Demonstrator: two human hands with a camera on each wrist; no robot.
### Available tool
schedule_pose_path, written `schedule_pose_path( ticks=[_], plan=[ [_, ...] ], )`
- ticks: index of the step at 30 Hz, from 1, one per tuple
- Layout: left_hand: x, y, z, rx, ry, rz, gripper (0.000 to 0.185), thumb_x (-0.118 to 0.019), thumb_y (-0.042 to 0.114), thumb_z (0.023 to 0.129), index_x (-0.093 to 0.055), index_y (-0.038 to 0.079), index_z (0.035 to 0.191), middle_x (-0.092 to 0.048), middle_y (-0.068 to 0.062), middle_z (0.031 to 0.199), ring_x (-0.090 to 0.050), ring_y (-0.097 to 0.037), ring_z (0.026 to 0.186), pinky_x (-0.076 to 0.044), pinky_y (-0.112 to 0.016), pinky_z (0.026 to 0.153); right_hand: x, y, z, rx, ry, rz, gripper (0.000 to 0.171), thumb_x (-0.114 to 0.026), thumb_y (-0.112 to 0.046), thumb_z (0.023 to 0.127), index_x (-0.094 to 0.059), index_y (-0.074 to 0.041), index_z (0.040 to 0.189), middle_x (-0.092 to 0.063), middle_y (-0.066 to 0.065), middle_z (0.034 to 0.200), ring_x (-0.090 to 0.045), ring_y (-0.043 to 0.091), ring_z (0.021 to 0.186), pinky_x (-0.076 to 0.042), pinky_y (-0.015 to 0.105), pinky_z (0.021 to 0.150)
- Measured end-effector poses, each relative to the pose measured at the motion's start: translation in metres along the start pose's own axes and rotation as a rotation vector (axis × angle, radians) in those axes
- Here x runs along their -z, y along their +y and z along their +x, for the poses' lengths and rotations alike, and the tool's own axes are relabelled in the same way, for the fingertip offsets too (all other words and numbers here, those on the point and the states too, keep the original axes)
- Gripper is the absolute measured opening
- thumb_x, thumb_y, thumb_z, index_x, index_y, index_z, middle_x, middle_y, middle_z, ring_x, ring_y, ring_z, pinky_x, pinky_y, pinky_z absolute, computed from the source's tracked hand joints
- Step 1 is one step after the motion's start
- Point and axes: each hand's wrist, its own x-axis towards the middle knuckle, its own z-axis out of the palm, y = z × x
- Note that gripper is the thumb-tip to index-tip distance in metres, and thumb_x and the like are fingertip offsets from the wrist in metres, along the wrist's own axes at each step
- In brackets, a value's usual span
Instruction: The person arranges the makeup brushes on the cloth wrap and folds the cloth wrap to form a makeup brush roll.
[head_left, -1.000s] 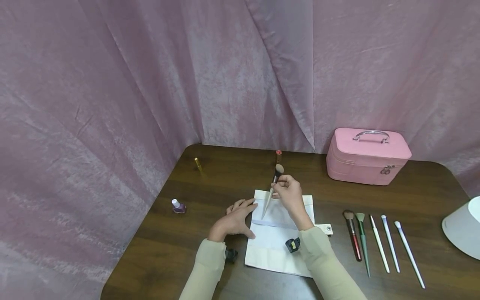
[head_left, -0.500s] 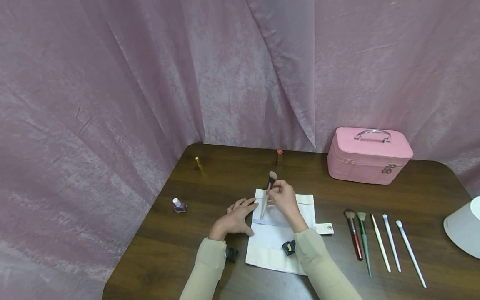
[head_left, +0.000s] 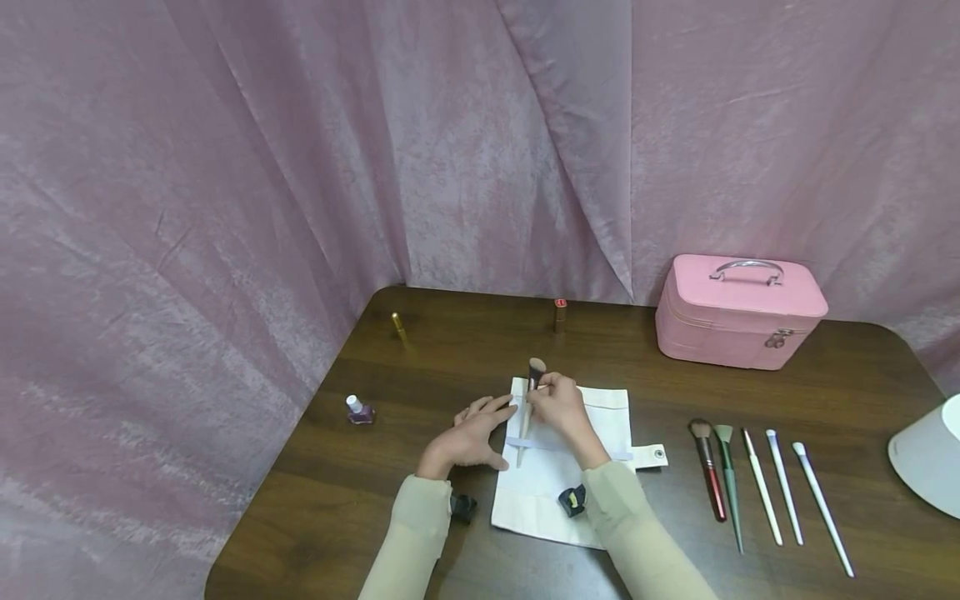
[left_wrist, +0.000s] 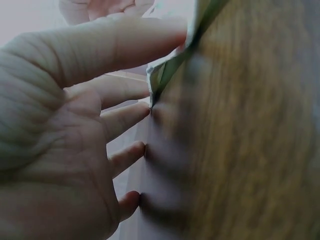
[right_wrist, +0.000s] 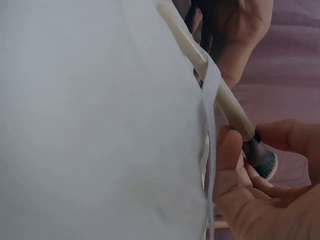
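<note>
White fabric brush roll [head_left: 570,433] lies flat on the counter [head_left: 390,500]; left hand [head_left: 465,437] presses its left edge, fingers straight. Right hand [head_left: 558,408] pinches a cream-handled brush [head_left: 527,404], handle already under the elastic band [head_left: 600,451] at the roll's left end. Judged early: five brushes [head_left: 765,483] remain loose on the right.

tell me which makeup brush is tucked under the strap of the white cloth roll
The cream-handled brush pinched by the right hand: its handle passes under the strap. The five other brushes lie loose on the table.

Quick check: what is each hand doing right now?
Left hand: open, fingers flat on the edge of the white brush roll.
Right hand: pinches the makeup brush, its handle under the roll's strap.
</note>
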Motion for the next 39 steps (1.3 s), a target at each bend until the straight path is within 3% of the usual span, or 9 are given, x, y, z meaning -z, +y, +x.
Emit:
schedule_pose_path(
  ticks=[5, 14, 26, 33, 39],
  plan=[
    [0.0, 0.001, 0.0, -0.004, 0.004, -0.001, 0.09, -0.087, 0.014, 0.08, -0.04, 0.01, 0.156, -0.023, -0.006, 0.166, -0.014, -0.035, 0.151, -0.013, -0.065, 0.114, -0.002, 0.0, -0.003, -0.039, 0.002, -0.03, 0.019, -0.064, -0.007, 0.087, -0.062, 0.006, 0.101, -0.069, 0.009, 0.07, -0.062, 0.011, 0.053, -0.047, 0.024, 0.051],
    [0.0, 0.002, 0.001, 0.006, 0.014, -0.003, 0.089, -0.088, 0.014, 0.079, -0.042, 0.01, 0.155, -0.024, -0.007, 0.165, -0.015, -0.036, 0.151, -0.015, -0.066, 0.113, -0.005, -0.001, -0.006, -0.102, 0.003, -0.03, 0.016, -0.063, -0.016, 0.096, -0.064, 0.001, 0.095, -0.066, 0.007, 0.066, -0.06, 0.012, 0.056, -0.046, 0.024, 0.052],
    [-0.001, 0.002, 0.002, 0.02, 0.022, -0.024, 0.087, -0.087, 0.012, 0.079, -0.044, 0.01, 0.154, -0.025, -0.005, 0.165, -0.014, -0.035, 0.151, -0.012, -0.068, 0.113, -0.007, -0.002, -0.015, -0.145, 0.003, -0.118, 0.025, -0.065, -0.013, 0.089, -0.066, -0.004, 0.065, -0.059, 0.004, 0.052, -0.05, 0.011, 0.046, -0.036, 0.023, 0.046],
    [0.0, 0.003, 0.0, 0.02, 0.025, -0.031, 0.087, -0.088, 0.012, 0.078, -0.044, 0.009, 0.154, -0.025, -0.005, 0.165, -0.015, -0.035, 0.151, -0.012, -0.067, 0.113, -0.005, -0.002, -0.019, -0.141, -0.016, -0.124, 0.024, -0.068, -0.01, 0.084, -0.066, -0.003, 0.06, -0.058, 0.003, 0.049, -0.051, 0.011, 0.043, -0.039, 0.022, 0.044],
    [0.0, 0.002, 0.0, 0.017, 0.026, -0.028, 0.087, -0.088, 0.012, 0.078, -0.044, 0.009, 0.154, -0.025, -0.005, 0.165, -0.015, -0.035, 0.151, -0.013, -0.067, 0.113, -0.004, -0.002, -0.019, -0.168, -0.029, -0.118, 0.025, -0.069, -0.008, 0.077, -0.062, -0.005, 0.053, -0.052, 0.001, 0.044, -0.044, 0.011, 0.041, -0.032, 0.023, 0.044]
  ],
)
